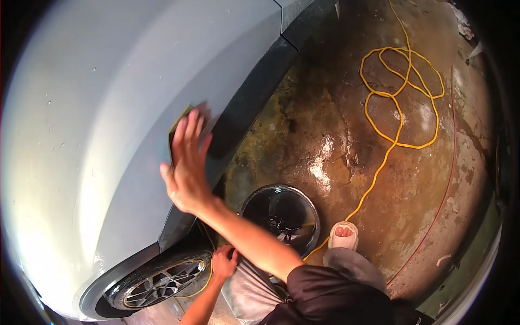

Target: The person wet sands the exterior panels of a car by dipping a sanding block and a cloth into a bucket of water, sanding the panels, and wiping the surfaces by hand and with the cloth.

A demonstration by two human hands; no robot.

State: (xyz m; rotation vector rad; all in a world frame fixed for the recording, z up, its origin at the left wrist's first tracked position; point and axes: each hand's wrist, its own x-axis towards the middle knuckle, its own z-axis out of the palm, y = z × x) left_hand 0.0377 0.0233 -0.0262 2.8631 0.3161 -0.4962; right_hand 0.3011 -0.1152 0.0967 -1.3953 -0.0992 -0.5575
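Observation:
My right hand (188, 162) lies nearly flat against the grey car's side panel (146, 108), just above its black lower trim (254, 89). Under the fingers is a thin pad (174, 130) with a yellow edge and a dark side, pressed to the panel; the hand hides most of it. My left hand (223, 262) rests at my grey-trousered knee, beside the car's wheel (165, 284). Its fingers are loosely bent and partly seen, with nothing visible in them.
A round black bucket (317, 216) holding dark liquid stands on the floor between my arm and foot. A yellow cord (374, 181) runs past my sandalled foot (343, 238) and loops on the wet, stained concrete (303, 141). A thin reddish line (453, 162) curves along the right.

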